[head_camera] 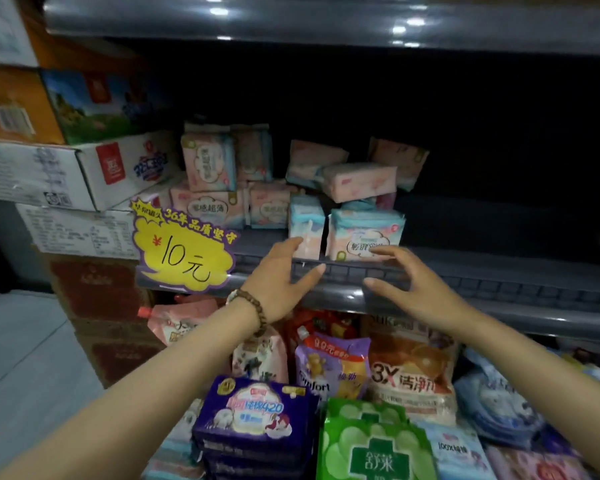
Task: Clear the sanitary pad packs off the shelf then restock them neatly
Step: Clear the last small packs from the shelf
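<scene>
Hands hover over the front lip of the grey plastic shelf (499, 292). The left hand (279, 271) and right hand (409, 285) are spread loose, grasping nothing. At their 12 o'clock stand a narrow pink-and-teal pad pack (307, 226) and a wide pink-and-teal pad pack (364, 232). More pink soft-plastic pad packs (359, 181) are piled behind, toward 11 o'clock. A yellow cloud-shaped price sign (184, 247) hangs at 9 o'clock.

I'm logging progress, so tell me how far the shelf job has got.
Done: the right part of the shelf shows no packs; whether it was cleared, I cannot tell. In hand: the left hand and right hand, both open, reach for the narrow front pack and the wide front pack, gripping neither. Left: the tumbled packs behind and the stacked packs at the left.
</scene>
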Demonstrator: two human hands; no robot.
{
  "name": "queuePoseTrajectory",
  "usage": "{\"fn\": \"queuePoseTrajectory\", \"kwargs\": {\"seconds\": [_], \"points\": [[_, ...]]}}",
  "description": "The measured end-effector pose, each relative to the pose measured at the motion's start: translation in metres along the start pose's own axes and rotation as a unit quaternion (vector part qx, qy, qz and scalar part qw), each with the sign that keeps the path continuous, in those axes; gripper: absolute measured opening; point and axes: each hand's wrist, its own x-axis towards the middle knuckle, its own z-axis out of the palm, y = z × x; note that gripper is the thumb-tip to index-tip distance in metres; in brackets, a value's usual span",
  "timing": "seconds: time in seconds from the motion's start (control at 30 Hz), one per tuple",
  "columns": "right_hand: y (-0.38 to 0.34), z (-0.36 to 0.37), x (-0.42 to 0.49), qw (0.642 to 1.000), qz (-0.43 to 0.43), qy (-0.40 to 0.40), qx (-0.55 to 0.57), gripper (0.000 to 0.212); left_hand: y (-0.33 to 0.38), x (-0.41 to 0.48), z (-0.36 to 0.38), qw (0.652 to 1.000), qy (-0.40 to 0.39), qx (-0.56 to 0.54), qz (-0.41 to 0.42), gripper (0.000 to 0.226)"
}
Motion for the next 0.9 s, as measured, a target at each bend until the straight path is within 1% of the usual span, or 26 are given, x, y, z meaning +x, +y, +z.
{"fn": "queuePoseTrajectory", "kwargs": {"seconds": [0.1,0.17,0.23,0.33,0.4,0.43,0.47,0.53,0.57,0.63,0.7,0.77,0.83,0.9], "points": [[0.016,-0.02,0.031,0.997,0.034,0.068,0.015,0.067,0.011,0.038,-0.001,0.998,0.054,0.013,0.011,0.076],[0.029,-0.028,0.052,0.993,0.071,0.089,0.041,0.077,0.014,0.061,0.0,0.998,0.065,0.024,-0.006,0.082],[0.04,-0.031,0.069,0.988,0.106,0.084,0.072,0.09,0.013,0.082,0.001,0.997,0.052,0.046,-0.037,0.087],[0.05,-0.027,0.09,0.983,0.113,0.052,0.135,0.098,0.009,0.108,0.002,0.994,0.05,0.056,-0.08,0.095],[0.06,-0.021,0.102,0.98,0.116,0.051,0.152,0.104,0.001,0.123,0.003,0.992,0.048,0.042,-0.111,0.098],[0.065,-0.019,0.107,0.979,0.119,0.057,0.154,0.103,-0.003,0.128,0.004,0.991,0.043,0.041,-0.122,0.098],[0.072,-0.018,0.112,0.979,0.121,0.061,0.153,0.096,-0.008,0.131,0.006,0.989,0.036,0.044,-0.133,0.097],[0.081,-0.017,0.119,0.98,0.126,0.038,0.148,0.071,-0.015,0.134,0.009,0.987,0.032,0.047,-0.153,0.092],[0.083,-0.016,0.119,0.981,0.125,0.016,0.145,0.062,-0.017,0.136,0.01,0.986,0.041,0.037,-0.155,0.087],[0.083,-0.017,0.116,0.981,0.124,-0.005,0.149,0.059,-0.025,0.137,0.011,0.984,0.067,0.004,-0.166,0.074],[0.079,-0.019,0.112,0.978,0.11,0.025,0.176,0.054,-0.032,0.138,0.007,0.977,0.093,-0.051,-0.187,0.061],[0.074,-0.024,0.105,0.965,0.099,0.084,0.229,0.044,-0.036,0.136,-0.003,0.96,0.131,-0.148,-0.199,0.05],[0.062,-0.032,0.092,0.943,0.107,0.14,0.283,0.033,-0.026,0.125,-0.016,0.944,0.16,-0.233,-0.172,0.036],[0.045,-0.042,0.073,0.914,0.129,0.167,0.346,0.03,-0.014,0.108,-0.029,0.923,0.167,-0.319,-0.132,0.028]]}}
